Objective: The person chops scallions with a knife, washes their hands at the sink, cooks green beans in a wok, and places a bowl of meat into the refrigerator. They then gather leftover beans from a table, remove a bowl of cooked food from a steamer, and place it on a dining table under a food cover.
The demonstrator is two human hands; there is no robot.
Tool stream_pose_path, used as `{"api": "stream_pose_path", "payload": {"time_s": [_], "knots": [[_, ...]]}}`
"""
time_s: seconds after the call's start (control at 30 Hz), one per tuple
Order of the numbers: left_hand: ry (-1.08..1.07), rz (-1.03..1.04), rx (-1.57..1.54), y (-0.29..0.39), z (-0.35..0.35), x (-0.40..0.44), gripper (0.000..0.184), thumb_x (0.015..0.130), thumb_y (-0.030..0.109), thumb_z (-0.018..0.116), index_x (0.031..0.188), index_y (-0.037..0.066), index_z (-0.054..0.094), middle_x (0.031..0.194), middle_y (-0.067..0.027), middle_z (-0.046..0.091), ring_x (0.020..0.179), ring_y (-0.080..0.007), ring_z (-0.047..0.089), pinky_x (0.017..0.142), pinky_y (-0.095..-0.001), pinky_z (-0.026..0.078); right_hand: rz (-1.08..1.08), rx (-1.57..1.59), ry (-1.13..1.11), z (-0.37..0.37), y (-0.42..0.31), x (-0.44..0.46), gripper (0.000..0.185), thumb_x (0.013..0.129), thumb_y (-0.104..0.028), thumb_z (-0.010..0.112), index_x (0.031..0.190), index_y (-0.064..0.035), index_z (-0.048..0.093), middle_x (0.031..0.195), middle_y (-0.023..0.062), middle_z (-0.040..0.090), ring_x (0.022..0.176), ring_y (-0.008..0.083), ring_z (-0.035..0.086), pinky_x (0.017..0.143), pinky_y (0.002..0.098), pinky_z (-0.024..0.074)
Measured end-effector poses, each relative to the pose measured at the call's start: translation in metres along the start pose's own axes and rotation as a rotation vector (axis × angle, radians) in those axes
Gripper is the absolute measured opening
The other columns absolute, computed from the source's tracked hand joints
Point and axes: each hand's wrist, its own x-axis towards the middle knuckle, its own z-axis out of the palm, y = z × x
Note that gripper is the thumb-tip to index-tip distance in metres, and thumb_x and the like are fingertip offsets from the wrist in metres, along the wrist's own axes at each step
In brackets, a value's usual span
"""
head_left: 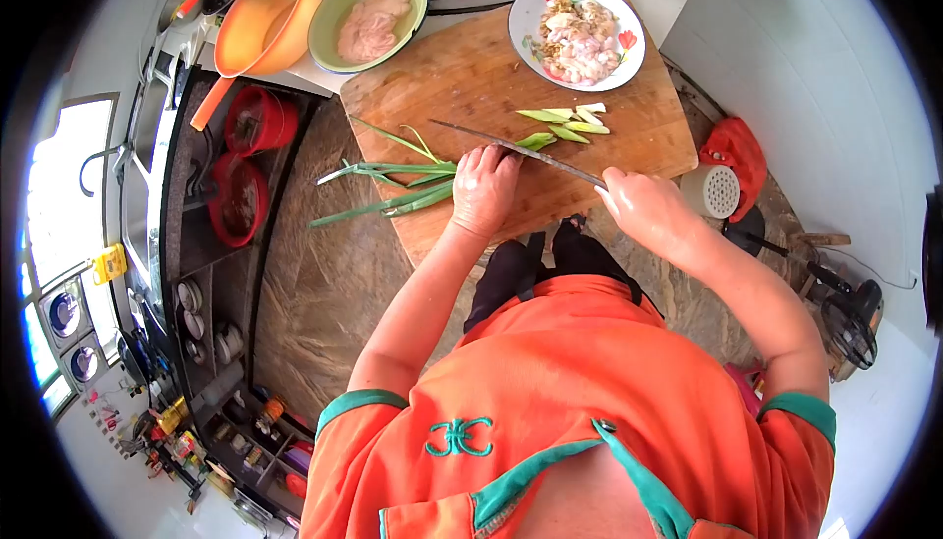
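Observation:
Green onions [422, 193] lie across the wooden cutting board [629, 127], their green leaves reaching past its left edge. My left hand [485, 188] is closed on the stalks, fingers curled near their cut end. A knife [560, 164] is gripped by its handle in my right hand [643, 207]; its blade crosses the stalks just beside my left fingertips and points to the upper left. Several cut pieces [575, 123] of pale green stalk rest on the board beyond the blade. The knife's handle is mostly hidden inside my right hand.
A plate of chopped meat [580, 36] sits at the board's far right. Beyond the far left corner are a green bowl with pale meat [324, 28] and an orange colander [257, 24]. Red pots [239, 200] stand on a shelf at left; a white perforated stool [710, 191] is at right.

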Motion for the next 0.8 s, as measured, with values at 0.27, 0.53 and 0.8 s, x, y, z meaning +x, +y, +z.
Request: {"api": "stream_pose_path", "payload": {"time_s": [0.27,0.53,0.8], "knots": [[0.094,0.052,-0.023,-0.002,0.006,0.003,0.003,0.071,0.012,0.057,0.073,0.01,0.057,0.078,-0.0048,0.053,0.071,-0.0238,0.051,0.063,-0.0346,0.043,-0.053,0.169,0.021,0.01,-0.019,0.054,0.025,0.085,-0.021,0.044,0.076,0.0002,0.053,0.071,0.0216,0.058,0.068,0.0387,0.057,0.06,0.0472,0.0444],[-0.094,0.102,0.077,-0.013,-0.031,-0.006,0.033,0.07,0.013,0.052,0.102,0.017,0.061,0.092,-0.0047,0.054,0.085,-0.0221,0.053,0.077,-0.0371,0.041,-0.01,0.205,-0.016,0.009,-0.007,0.052,0.026,0.086,-0.022,0.043,0.076,0.0001,0.052,0.072,0.022,0.058,0.07,0.0384,0.058,0.062,0.0475,0.0441],[0.03,-0.095,-0.108,-0.018,-0.005,0.003,0.011,0.073,0.015,0.06,0.081,0.006,0.057,0.092,-0.0088,0.053,0.082,-0.026,0.053,0.072,-0.036,0.043,0.071,0.04,0.063,-0.007,-0.006,0.017,0.024,0.087,-0.022,0.045,0.078,-0.0006,0.047,0.061,0.0193,0.057,0.06,0.0385,0.057,0.055,0.0463,0.0455]]}}
